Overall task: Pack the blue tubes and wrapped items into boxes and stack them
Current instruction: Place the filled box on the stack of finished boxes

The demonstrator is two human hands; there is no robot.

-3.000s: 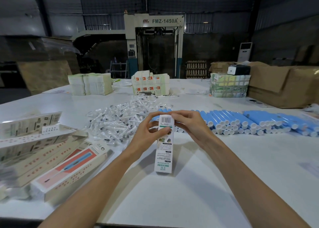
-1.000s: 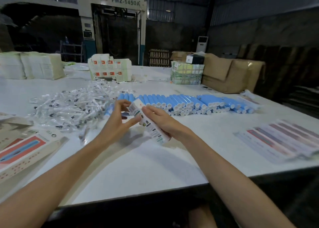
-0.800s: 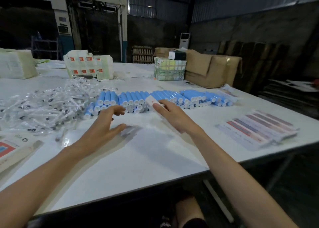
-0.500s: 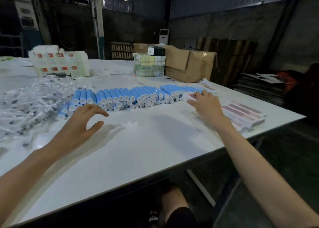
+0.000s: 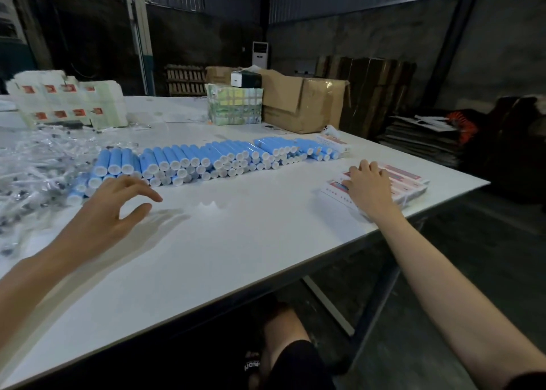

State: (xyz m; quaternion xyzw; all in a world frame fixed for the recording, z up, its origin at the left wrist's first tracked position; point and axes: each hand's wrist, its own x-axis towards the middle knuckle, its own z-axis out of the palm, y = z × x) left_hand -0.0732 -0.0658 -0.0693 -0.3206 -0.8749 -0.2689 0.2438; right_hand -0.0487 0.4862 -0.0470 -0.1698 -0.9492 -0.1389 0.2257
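Here, right hand [image 5: 369, 187] atop stacked boxes [image 5: 410, 185].

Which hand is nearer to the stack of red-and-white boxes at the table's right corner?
Right. The right hand rests on the stack of red-and-white boxes; the left hand is far off, just in front of the blue tubes.

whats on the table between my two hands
Nothing: in the head view only bare white table separates the left hand from the right hand; the blue tubes lie farther back.
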